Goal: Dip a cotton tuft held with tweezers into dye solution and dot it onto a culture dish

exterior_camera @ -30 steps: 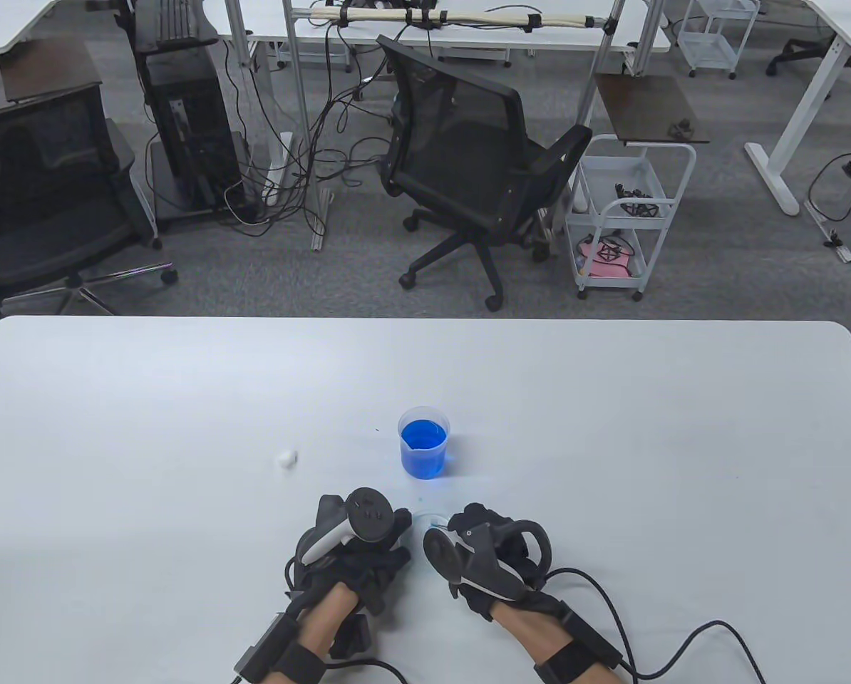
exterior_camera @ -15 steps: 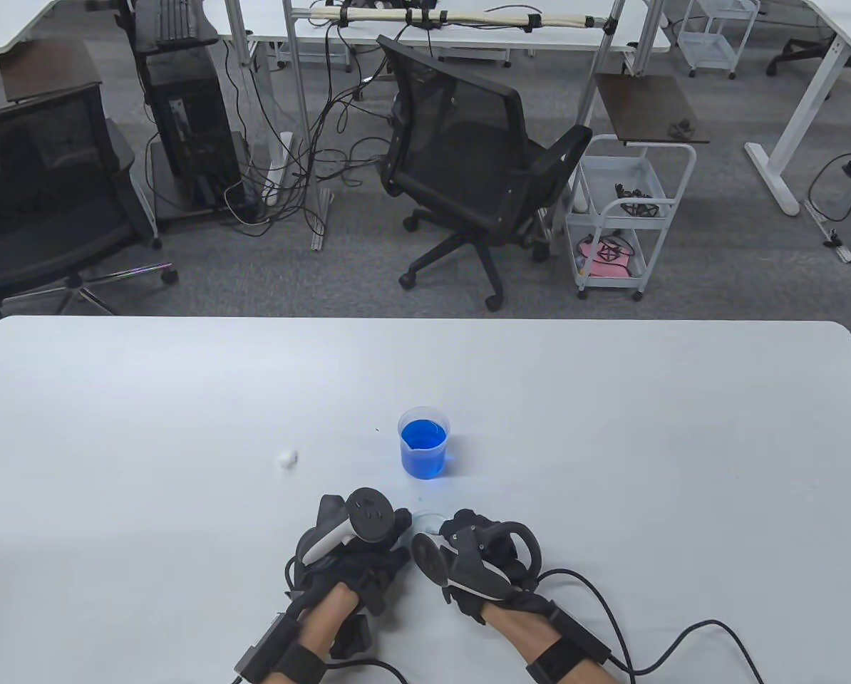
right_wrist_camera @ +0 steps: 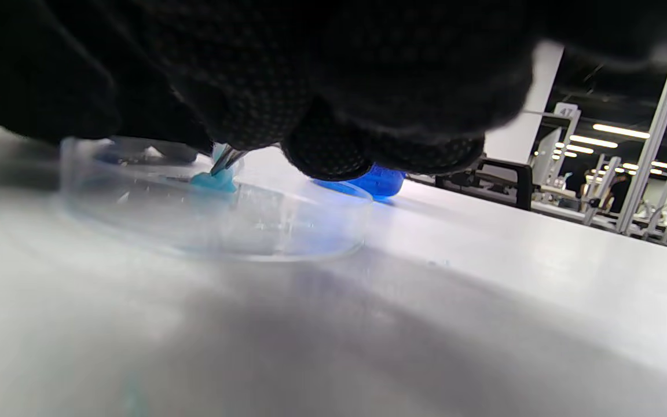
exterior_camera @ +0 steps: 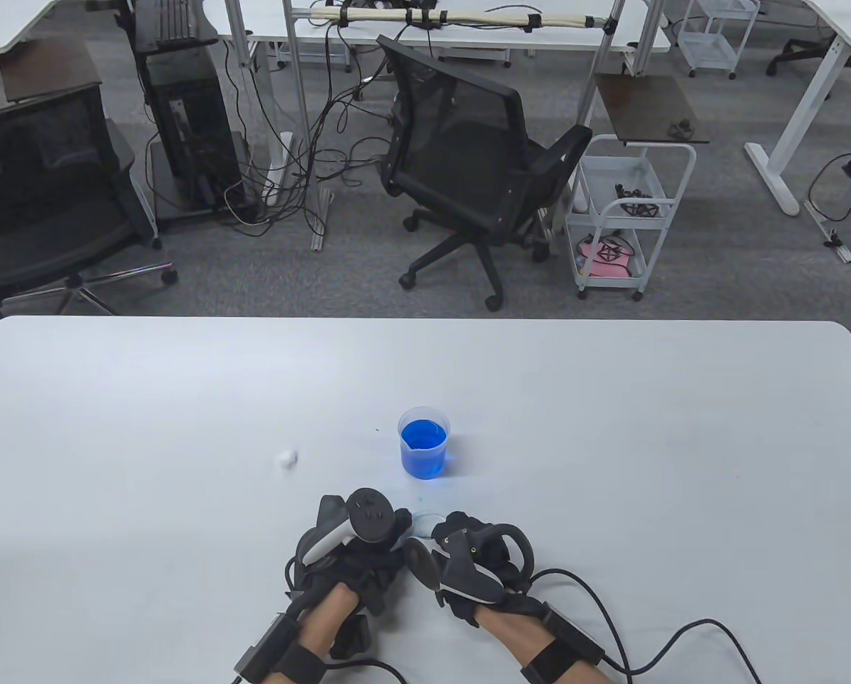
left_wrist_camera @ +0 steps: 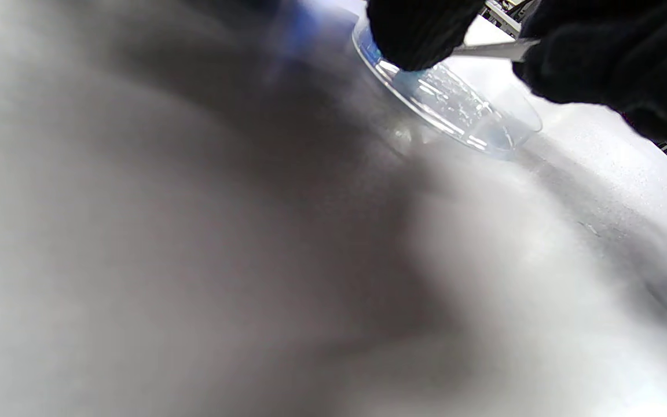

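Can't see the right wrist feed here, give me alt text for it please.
Tweezers under the gloved right hand press a blue-stained cotton tuft into a clear culture dish on the white table. The blue dye beaker shows behind the fingers.

On the table, the cup stands behind the dish. The left hand and right hand lie side by side at the dish. The tweezers press a tuft into the dish. A cotton ball lies left of the cup.
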### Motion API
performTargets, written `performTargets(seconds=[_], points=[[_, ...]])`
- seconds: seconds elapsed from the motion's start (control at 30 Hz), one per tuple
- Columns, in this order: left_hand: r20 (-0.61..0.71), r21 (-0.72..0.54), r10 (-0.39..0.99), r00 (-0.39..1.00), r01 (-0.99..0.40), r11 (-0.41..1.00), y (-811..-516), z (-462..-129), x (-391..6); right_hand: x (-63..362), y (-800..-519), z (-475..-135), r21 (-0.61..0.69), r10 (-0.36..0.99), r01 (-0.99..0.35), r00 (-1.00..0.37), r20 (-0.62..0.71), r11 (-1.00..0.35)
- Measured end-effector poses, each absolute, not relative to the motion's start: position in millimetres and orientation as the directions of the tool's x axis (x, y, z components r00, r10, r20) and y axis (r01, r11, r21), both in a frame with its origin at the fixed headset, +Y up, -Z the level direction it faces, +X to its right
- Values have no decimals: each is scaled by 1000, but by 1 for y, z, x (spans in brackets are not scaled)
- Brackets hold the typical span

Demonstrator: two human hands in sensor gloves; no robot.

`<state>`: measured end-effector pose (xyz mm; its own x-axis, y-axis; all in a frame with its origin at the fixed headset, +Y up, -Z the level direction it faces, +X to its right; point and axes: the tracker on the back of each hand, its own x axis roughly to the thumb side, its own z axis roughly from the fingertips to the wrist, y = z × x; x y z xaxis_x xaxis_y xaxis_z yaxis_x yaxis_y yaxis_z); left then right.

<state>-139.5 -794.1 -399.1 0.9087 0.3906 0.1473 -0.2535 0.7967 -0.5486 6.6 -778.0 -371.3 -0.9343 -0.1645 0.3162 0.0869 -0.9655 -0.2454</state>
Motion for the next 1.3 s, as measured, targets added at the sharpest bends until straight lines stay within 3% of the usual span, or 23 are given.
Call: performTargets(seconds=[0.37, 0.77, 1.13, 1.3], points=[[146, -550, 392, 908, -255, 795, -794, -399, -139, 29, -754, -366, -281, -85, 5, -958, 275, -960], [143, -548, 389, 910, -254, 797, -793, -400, -140, 23, -779, -365, -219, -148, 82, -941, 304, -972], [140, -553, 392, 909, -257, 793, -793, -400, -140, 36, -758, -362, -262, -82, 7, -957, 278, -965], [138, -553, 393, 909, -258, 792, -793, -400, -140, 35, -764, -360, -240, -101, 30, -952, 290, -970]])
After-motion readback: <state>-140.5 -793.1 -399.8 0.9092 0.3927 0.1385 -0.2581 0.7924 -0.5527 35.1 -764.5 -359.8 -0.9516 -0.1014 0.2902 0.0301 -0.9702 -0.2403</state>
